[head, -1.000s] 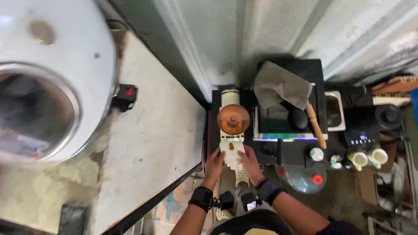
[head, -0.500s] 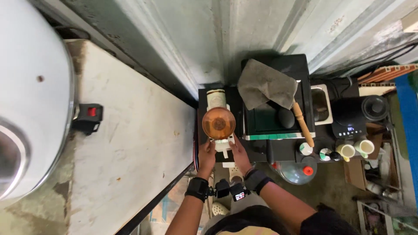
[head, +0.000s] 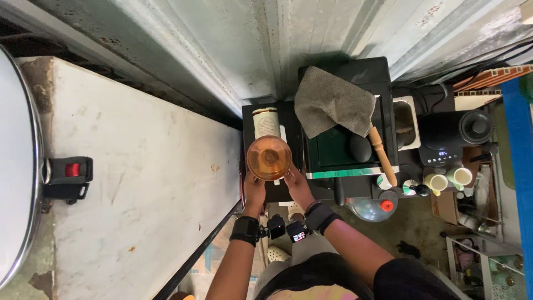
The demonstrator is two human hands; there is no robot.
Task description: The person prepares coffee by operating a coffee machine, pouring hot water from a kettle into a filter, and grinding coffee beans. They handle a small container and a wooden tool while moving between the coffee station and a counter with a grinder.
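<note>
Below amber hopper point(head: 268, 158), hands point(head: 277, 191) unmoved.

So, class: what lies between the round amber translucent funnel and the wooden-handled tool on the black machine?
In the head view, between the amber funnel and the wooden-handled tool lie the machine's green tray and a dark oval object.

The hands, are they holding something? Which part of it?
Both hands reach under the round amber hopper of a small black machine. The left hand and right hand touch its lower front; what they grip there cannot be told.
</note>
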